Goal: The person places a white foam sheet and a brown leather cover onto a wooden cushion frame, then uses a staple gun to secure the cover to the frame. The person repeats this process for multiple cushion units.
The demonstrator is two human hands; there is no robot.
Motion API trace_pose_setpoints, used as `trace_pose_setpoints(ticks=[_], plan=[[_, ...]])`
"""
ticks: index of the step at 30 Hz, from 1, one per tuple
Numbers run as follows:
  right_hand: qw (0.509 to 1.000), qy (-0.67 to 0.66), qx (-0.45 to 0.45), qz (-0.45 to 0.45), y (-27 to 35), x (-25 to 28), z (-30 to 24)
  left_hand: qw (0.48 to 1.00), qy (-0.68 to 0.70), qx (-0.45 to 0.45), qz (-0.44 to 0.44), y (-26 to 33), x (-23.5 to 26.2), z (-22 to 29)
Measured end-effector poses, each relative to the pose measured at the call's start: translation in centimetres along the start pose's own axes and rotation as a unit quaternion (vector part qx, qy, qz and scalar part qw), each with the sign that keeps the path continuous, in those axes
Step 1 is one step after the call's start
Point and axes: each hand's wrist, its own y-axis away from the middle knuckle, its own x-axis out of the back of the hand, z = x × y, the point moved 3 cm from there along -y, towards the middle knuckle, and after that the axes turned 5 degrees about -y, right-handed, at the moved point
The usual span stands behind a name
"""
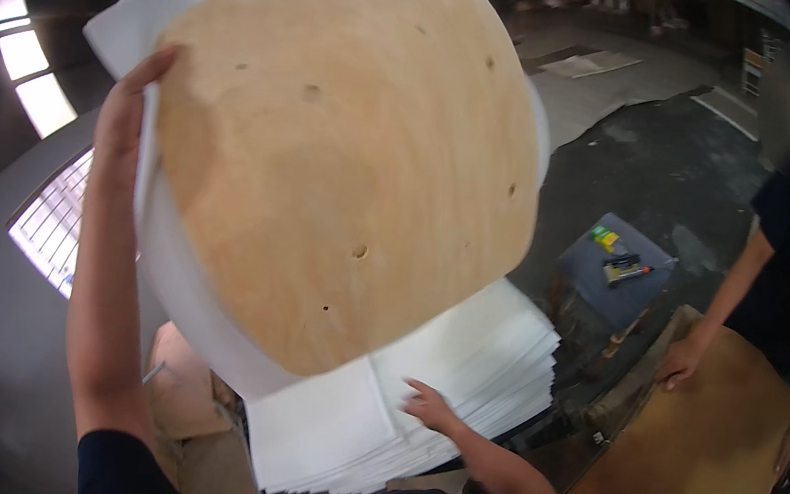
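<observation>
My left hand [128,108] grips the left edge of a rounded plywood panel [347,159] with a white foam sheet [162,255] pressed behind it, both held up and tilted in front of me. The panel has a few small holes. My right hand [430,407] lies flat, fingers spread, on top of a stack of white foam sheets [460,357] below the panel.
Another person [787,262] stands at the right, one hand [680,362] on a brown board [708,463]. A small grey stand [614,268] carries tools and a green item. Cardboard boxes [190,410] sit at lower left; flat sheets [592,65] lie on the far floor.
</observation>
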Motion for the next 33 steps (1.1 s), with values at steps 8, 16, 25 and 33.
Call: trace_pose_setpoints(ticks=[8, 16, 25, 33], plan=[[0.952, -0.283, 0.111, 0.037, -4.4, 2.5, -16.5, 0.983, 0.173, 0.055, 0.018, 2.0, 0.9, -15.5], [0.769, -0.608, 0.164, 0.108, 21.1, 10.1, -21.4, 0.929, 0.279, 0.236, -0.053, 9.6, -7.0, -32.1], [0.786, -0.501, 0.088, 0.351, 38.7, 14.7, -25.2, 0.880, 0.353, 0.281, -0.148, 25.3, -25.4, -27.6], [0.775, -0.479, 0.101, 0.399, 55.7, 23.1, -25.3, 0.852, 0.378, 0.340, -0.123, 36.8, -36.7, -26.8]])
